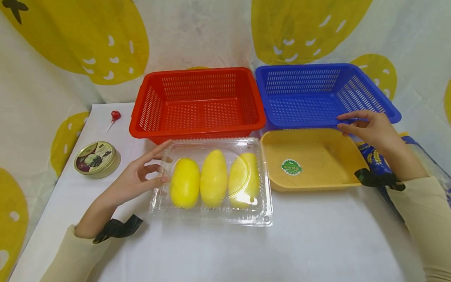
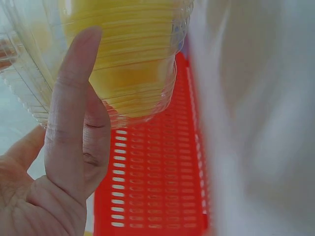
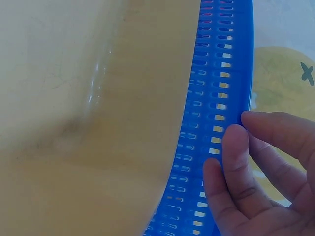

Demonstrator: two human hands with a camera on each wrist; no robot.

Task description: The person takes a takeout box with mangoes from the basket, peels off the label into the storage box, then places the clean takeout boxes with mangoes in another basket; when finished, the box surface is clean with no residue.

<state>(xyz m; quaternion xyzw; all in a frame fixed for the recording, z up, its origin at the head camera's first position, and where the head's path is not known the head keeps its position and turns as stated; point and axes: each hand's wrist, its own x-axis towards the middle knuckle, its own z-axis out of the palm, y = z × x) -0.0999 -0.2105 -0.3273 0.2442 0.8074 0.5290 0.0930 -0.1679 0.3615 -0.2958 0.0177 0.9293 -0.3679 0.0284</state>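
Note:
A clear plastic clamshell box (image 1: 211, 217) holds three yellow mangoes (image 1: 213, 178), side by side. My left hand (image 1: 139, 176) is at its left end, gripping that end between thumb and fingers; part of the fingers shows through the plastic. In the left wrist view, one long finger (image 2: 69, 118) lies along the box's ribbed side (image 2: 133, 59). My right hand (image 1: 375, 129) pinches the front rim of the blue basket (image 1: 303, 111) near its right corner. The right wrist view shows the fingertips (image 3: 236, 137) against that rim.
A red basket (image 1: 201, 133) stands behind the box. The yellow tray (image 1: 313, 156) sits in front of the blue basket, beside the box. On the left are a round tin (image 1: 96, 158) and a red lollipop (image 1: 115, 115). A blue packet (image 1: 375, 158) lies under the right forearm.

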